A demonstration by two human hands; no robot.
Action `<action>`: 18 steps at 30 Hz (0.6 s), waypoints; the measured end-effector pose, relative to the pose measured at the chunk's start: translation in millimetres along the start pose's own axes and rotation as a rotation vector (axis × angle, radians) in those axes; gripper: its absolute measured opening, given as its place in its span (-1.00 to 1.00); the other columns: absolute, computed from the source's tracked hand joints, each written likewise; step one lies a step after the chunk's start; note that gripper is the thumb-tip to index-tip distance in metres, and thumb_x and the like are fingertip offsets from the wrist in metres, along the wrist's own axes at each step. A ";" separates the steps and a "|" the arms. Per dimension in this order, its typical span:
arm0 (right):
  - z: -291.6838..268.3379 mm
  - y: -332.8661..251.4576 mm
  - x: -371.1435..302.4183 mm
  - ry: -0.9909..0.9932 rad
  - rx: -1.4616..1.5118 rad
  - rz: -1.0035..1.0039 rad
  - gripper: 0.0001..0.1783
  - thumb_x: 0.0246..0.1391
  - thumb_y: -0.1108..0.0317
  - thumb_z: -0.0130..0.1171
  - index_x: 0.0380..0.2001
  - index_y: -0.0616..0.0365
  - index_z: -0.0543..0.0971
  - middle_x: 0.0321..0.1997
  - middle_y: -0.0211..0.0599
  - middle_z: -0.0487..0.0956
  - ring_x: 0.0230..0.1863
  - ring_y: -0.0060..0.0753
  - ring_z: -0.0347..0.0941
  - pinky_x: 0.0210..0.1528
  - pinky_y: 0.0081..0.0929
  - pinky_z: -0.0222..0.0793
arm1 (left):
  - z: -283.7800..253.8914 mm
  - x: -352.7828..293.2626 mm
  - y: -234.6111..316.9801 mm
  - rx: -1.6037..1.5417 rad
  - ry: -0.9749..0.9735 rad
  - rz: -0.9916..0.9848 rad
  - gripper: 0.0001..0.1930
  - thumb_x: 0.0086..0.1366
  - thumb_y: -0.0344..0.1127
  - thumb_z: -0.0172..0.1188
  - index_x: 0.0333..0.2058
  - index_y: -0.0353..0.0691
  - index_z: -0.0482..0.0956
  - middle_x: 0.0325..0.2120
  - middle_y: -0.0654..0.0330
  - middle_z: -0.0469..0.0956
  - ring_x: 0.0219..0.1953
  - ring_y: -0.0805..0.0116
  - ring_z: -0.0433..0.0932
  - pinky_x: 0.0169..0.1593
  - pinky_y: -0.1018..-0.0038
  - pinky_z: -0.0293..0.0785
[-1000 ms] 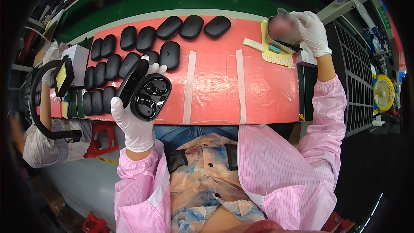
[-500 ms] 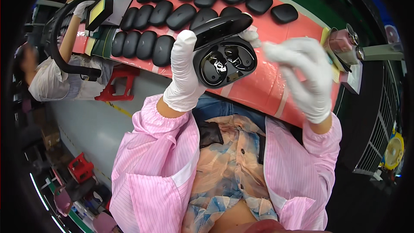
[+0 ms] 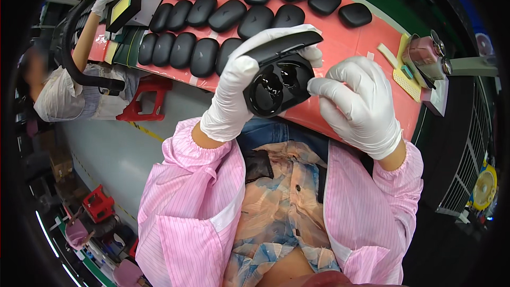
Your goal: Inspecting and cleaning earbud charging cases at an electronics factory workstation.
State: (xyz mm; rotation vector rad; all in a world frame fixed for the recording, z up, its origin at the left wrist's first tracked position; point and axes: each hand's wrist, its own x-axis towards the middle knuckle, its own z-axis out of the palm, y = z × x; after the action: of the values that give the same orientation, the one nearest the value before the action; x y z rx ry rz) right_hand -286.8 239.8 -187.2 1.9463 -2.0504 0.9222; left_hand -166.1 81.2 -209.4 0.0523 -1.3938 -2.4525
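My left hand (image 3: 231,93), in a white glove, holds a black earbud charging case (image 3: 289,106) by its left side and behind its lid. The lid (image 3: 284,47) is raised and tilted back. Inside sit glossy black earbuds (image 3: 272,87), one in each hollow. At the case's right edge is my right hand (image 3: 361,103), also gloved, its fingers bent and the thumb and fingertips drawn together. Its fingertips touch or nearly touch that edge; anything pinched between them cannot be made out. Behind the case, several closed black cases (image 3: 227,16) lie in rows.
A pink-red mat (image 3: 382,64) covers the table. To the right stand a pink container (image 3: 422,56) and a yellow perforated strip (image 3: 408,86). At the left are a black flexible-arm lamp (image 3: 66,48), a co-worker's gloved hand (image 3: 103,2) and a red stool (image 3: 149,101).
My right hand has moved left and down to the case's right edge, its fingers curling. The case has shifted slightly right and down, its lid now more upright in view.
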 end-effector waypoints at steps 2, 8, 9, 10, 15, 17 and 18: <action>4.2 1.5 1.8 0.063 -0.054 -0.014 -0.67 -0.36 0.63 0.25 -0.39 0.09 0.63 -0.43 -0.39 0.50 -0.42 -0.31 0.42 -0.39 -0.37 0.32 | -1.4 -1.2 9.7 0.000 -0.052 -0.054 -0.07 0.14 0.36 0.07 0.17 -0.46 0.34 -0.06 -0.03 0.54 -0.02 0.27 0.56 0.04 0.41 0.53; 4.4 3.3 -7.5 0.070 0.118 0.037 -0.69 -0.31 0.66 0.23 -0.38 0.14 0.63 -0.48 -0.37 0.51 -0.39 -0.30 0.46 -0.36 -0.39 0.35 | -3.9 -3.5 -1.1 -0.050 0.008 -0.025 -0.09 0.15 0.33 0.05 0.16 -0.47 0.34 -0.07 -0.07 0.54 -0.06 0.26 0.58 -0.03 0.44 0.57; 0.0 4.1 -14.5 0.019 0.256 0.085 -0.70 -0.27 0.66 0.22 -0.36 0.16 0.63 -0.48 -0.37 0.53 -0.37 -0.32 0.47 -0.34 -0.41 0.37 | -6.4 -2.3 -1.8 -0.069 0.001 0.003 -0.09 0.15 0.33 0.05 0.16 -0.48 0.33 -0.08 -0.08 0.54 -0.06 0.24 0.58 -0.02 0.43 0.57; -3.7 6.1 -19.8 -0.033 0.393 0.135 -0.72 -0.24 0.66 0.22 -0.35 0.18 0.63 -0.48 -0.37 0.54 -0.36 -0.34 0.48 -0.31 -0.43 0.38 | -7.2 -1.9 -2.2 -0.090 -0.008 0.029 -0.08 0.15 0.34 0.04 0.16 -0.49 0.33 -0.08 -0.09 0.54 -0.05 0.22 0.58 -0.02 0.43 0.57; -1.7 1.6 -12.2 0.129 0.309 0.160 -0.66 -0.21 0.72 0.22 -0.29 0.18 0.66 -0.32 -0.32 0.55 -0.35 -0.34 0.45 -0.25 -0.44 0.39 | -2.2 -2.0 -3.7 -0.079 -0.031 -0.019 -0.09 0.13 0.29 0.11 0.17 -0.48 0.32 -0.07 -0.06 0.55 -0.05 0.22 0.58 -0.01 0.41 0.56; 4.0 -8.4 -9.6 -0.004 0.158 0.036 -0.57 -0.29 0.71 0.25 -0.25 0.09 0.68 -0.39 -0.36 0.50 -0.38 -0.32 0.42 -0.31 -0.41 0.36 | -0.3 -0.6 -5.0 -0.043 -0.032 -0.010 -0.10 0.14 0.30 0.10 0.17 -0.46 0.33 -0.06 -0.06 0.55 -0.06 0.23 0.58 -0.01 0.42 0.56; 1.6 -6.0 -9.1 0.008 0.066 0.024 -0.56 -0.30 0.71 0.25 -0.26 0.08 0.68 -0.41 -0.37 0.50 -0.39 -0.32 0.42 -0.31 -0.41 0.36 | 0.8 -0.2 -5.9 -0.005 -0.033 0.005 -0.10 0.14 0.31 0.10 0.17 -0.45 0.33 -0.06 -0.05 0.55 -0.06 0.25 0.58 -0.01 0.42 0.55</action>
State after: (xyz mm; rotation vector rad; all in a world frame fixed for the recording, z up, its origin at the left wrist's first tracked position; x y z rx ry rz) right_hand -279.4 246.8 -191.3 1.9514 -2.0681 1.0136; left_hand -167.6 84.7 -214.0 0.0076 -1.4001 -2.4628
